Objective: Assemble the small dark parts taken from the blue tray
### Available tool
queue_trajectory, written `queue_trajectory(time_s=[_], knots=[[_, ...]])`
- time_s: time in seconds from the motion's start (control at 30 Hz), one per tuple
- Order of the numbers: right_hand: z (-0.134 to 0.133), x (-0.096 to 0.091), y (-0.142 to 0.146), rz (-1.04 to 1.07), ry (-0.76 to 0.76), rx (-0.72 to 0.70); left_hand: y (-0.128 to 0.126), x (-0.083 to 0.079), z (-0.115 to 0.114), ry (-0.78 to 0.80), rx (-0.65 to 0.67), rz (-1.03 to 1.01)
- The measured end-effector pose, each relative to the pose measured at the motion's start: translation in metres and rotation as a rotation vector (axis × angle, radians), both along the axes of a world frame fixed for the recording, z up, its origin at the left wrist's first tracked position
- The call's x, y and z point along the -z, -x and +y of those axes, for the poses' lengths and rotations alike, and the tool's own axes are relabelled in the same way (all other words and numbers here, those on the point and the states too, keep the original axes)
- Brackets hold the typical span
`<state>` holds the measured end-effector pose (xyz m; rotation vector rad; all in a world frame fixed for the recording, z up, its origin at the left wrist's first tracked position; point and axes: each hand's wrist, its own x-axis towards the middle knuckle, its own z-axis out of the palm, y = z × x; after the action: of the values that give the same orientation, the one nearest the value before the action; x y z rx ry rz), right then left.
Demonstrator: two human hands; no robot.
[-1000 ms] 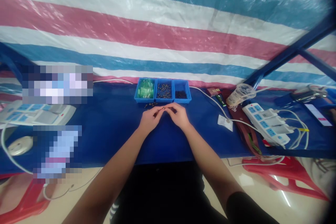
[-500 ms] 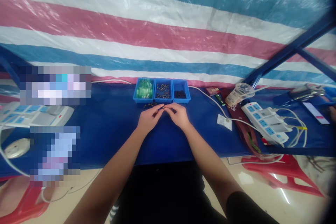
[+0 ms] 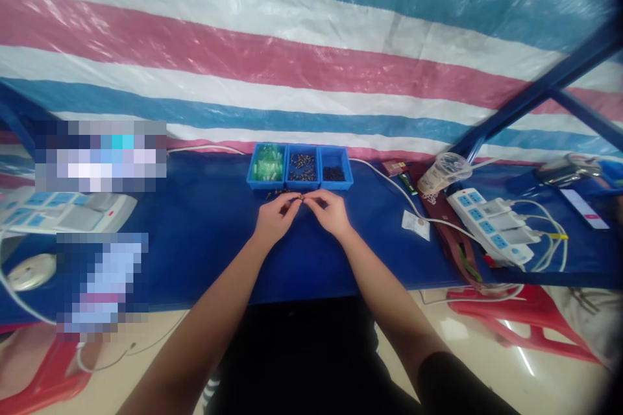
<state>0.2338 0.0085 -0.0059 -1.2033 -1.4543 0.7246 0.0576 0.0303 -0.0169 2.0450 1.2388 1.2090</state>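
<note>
My left hand [image 3: 274,220] and my right hand [image 3: 331,213] meet fingertip to fingertip over the blue table [image 3: 204,233], both pinched on a tiny dark metal part [image 3: 302,197]. Just beyond them stand three small blue bins: one with green pieces [image 3: 267,166], one with small dark metal parts [image 3: 302,168], one with black bits [image 3: 335,169]. A few loose small parts [image 3: 276,194] lie on the cloth in front of the bins, next to my left fingers.
A white power strip [image 3: 491,225] with plugs and cables lies at the right, with a tipped clear plastic cup [image 3: 445,172] and a small white packet [image 3: 416,225]. Another white strip [image 3: 63,211] sits at the left. Red plastic stools [image 3: 511,318] stand below the table. A striped tarp [image 3: 292,45] hangs behind.
Both hands stay pinched together at the same spot; the fingers shift only slightly. The view has drifted a little.
</note>
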Motion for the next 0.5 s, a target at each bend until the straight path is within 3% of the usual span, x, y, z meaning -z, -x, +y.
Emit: queue_trajectory(time_s=[0.2,0.5], knots=[[0.0021,0.0073,0.0083,0.227,0.191,-0.155,-0.0005,-0.0005,-0.0004,-0.012,0.037,-0.057],[0.0032,0.0079,0.0047,0.226,0.164,-0.178,-0.0016,0.0006,-0.0011,0.017,0.077,-0.067]])
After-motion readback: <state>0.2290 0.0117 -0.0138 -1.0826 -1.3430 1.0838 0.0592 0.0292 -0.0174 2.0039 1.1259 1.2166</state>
